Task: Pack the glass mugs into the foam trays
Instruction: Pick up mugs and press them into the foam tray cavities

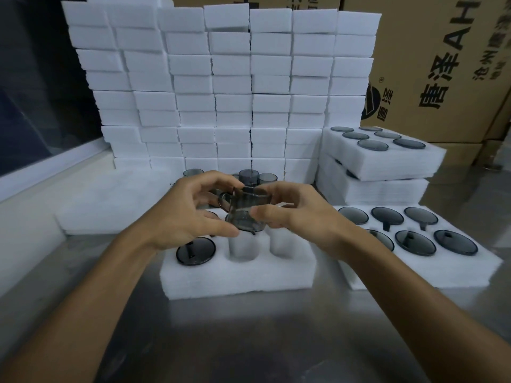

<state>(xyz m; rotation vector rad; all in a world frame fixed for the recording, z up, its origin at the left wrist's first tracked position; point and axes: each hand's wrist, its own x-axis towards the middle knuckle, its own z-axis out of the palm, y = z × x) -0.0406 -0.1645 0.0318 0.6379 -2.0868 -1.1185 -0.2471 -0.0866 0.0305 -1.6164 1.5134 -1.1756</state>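
The glass mug (247, 210) hangs tilted between both hands, the left hand (188, 214) pinching its handle side and the right hand (298, 214) its far wall, directly above an empty pocket of the foam tray (237, 277).

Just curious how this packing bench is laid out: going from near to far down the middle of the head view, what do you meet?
Bare steel table → foam tray → smoky glass mug held in both hands → loose mugs → wall of stacked foam blocks.
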